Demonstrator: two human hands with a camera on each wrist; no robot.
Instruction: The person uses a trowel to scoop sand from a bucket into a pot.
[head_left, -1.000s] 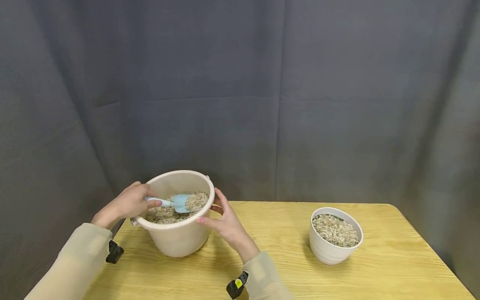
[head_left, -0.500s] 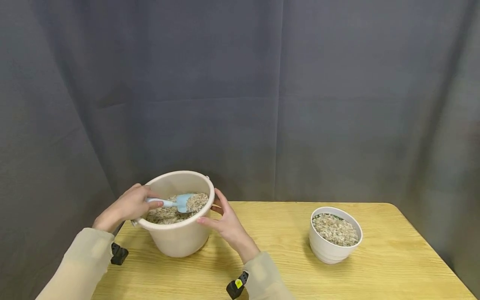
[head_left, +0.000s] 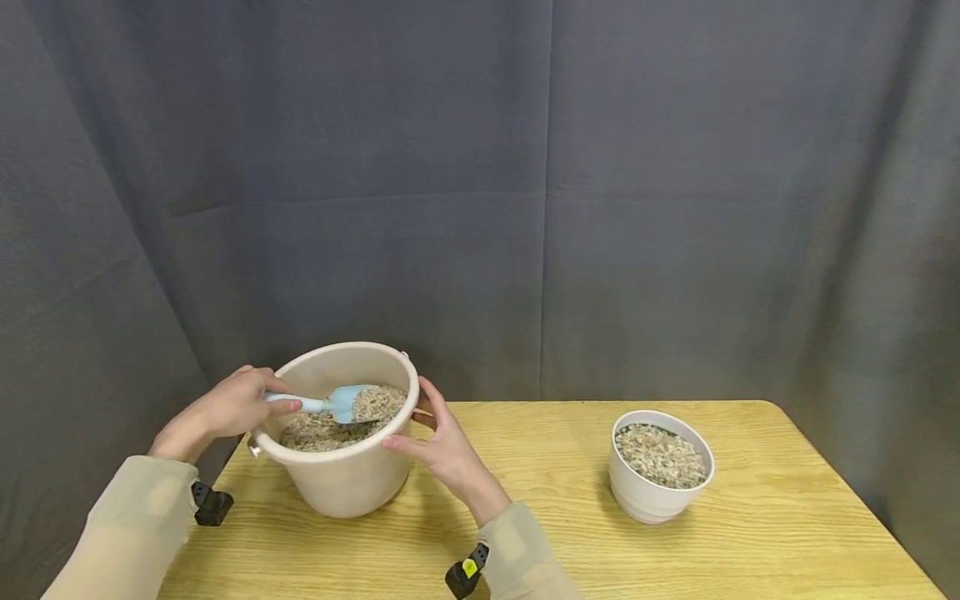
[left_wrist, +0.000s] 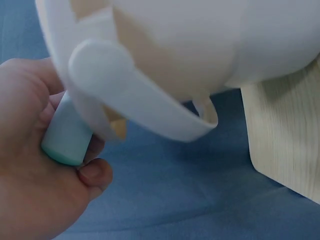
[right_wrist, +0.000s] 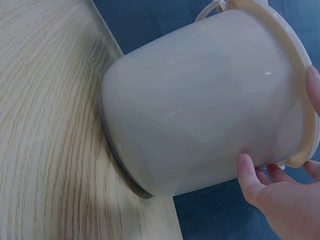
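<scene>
A cream plastic bucket (head_left: pixel 341 479) holding pale gravel stands at the table's far left corner. My left hand (head_left: pixel 225 407) grips the handle of a light blue scoop (head_left: pixel 343 402), whose blade carries gravel just above the fill inside the bucket. The left wrist view shows that handle (left_wrist: pixel 65 135) in my curled fingers beside the bucket's handle lug (left_wrist: pixel 125 95). My right hand (head_left: pixel 438 446) holds the bucket's right rim, thumb on the wall and fingers over the rim (right_wrist: pixel 280 185). A white ribbed bowl (head_left: pixel 651 493) of the same gravel sits to the right.
The yellow wooden table (head_left: pixel 570 533) has bare surface between bucket and bowl. Its left edge lies right under the bucket (right_wrist: pixel 125 130). Dark grey curtain (head_left: pixel 525 208) hangs behind and at both sides. Black wrist mounts (head_left: pixel 463 575) show on both sleeves.
The scoop has lifted a little with gravel on its blade and drawn slightly left. The view has shifted, so bucket and bowl sit a bit further left. The right hand keeps its hold.
</scene>
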